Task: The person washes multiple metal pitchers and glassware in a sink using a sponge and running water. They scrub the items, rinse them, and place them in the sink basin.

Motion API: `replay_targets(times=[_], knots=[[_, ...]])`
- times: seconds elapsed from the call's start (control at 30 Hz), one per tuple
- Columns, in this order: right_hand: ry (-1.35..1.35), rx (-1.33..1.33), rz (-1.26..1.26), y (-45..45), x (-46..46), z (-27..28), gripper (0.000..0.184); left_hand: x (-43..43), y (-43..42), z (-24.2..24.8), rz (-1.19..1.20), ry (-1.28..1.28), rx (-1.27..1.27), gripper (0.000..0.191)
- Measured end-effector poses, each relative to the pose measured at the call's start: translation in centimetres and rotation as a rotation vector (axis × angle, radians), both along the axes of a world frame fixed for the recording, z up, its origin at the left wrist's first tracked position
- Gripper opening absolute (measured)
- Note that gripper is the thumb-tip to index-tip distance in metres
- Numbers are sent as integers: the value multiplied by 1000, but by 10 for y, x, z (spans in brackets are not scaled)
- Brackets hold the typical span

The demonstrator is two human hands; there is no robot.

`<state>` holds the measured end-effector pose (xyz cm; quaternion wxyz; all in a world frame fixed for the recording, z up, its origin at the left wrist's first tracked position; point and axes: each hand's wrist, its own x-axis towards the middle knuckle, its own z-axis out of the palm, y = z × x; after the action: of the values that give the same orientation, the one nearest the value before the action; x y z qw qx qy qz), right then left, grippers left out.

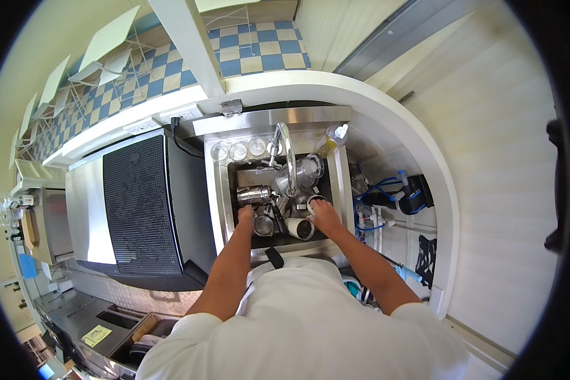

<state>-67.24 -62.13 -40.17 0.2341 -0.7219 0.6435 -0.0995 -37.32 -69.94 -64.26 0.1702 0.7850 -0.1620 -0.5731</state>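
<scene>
Both arms reach into a steel sink crowded with dishes. At its left side is my left hand, close below a shiny metal pitcher; whether it grips anything is unclear. My right hand has its fingers at the rim of a white cup on the right side. Between the hands lie a small glass vessel, a black-handled utensil and a white cup on its side. A clear plastic blender jug lies behind them, beneath the curved chrome faucet.
Several clear glasses stand on the sink's back left ledge. A soap bottle is at the back right corner. Left of the sink is a counter with a black ribbed mat. Blue tubing and pipes are on the right.
</scene>
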Motion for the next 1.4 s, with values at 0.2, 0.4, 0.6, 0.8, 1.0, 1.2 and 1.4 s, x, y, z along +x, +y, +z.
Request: replay_targets(times=[0.2, 0.4, 0.6, 0.8, 1.0, 1.2, 1.4], knots=[[-199, -22, -127, 11, -11, 22, 37, 9, -1, -63, -298, -147, 132, 41], [-318, -54, -236, 16, -11, 39, 34, -13, 1, 22, -9, 7, 208, 45], [-329, -14, -288, 15, -10, 44, 34, -22, 8, 40, -1, -113, 201, 50], [-326, -44, -246, 11, -8, 45, 33, -25, 11, 46, -308, -518, -51, 48], [-426, -108, -339, 2, 8, 42, 29, -63, -3, 112, 258, -163, -430, 23], [-549, -181, -546, -2, 26, 33, 32, -72, 21, 172, -109, -433, -597, 15], [-634, -103, -649, -2, 36, 10, 33, -40, 23, 189, -73, -64, -542, 38]])
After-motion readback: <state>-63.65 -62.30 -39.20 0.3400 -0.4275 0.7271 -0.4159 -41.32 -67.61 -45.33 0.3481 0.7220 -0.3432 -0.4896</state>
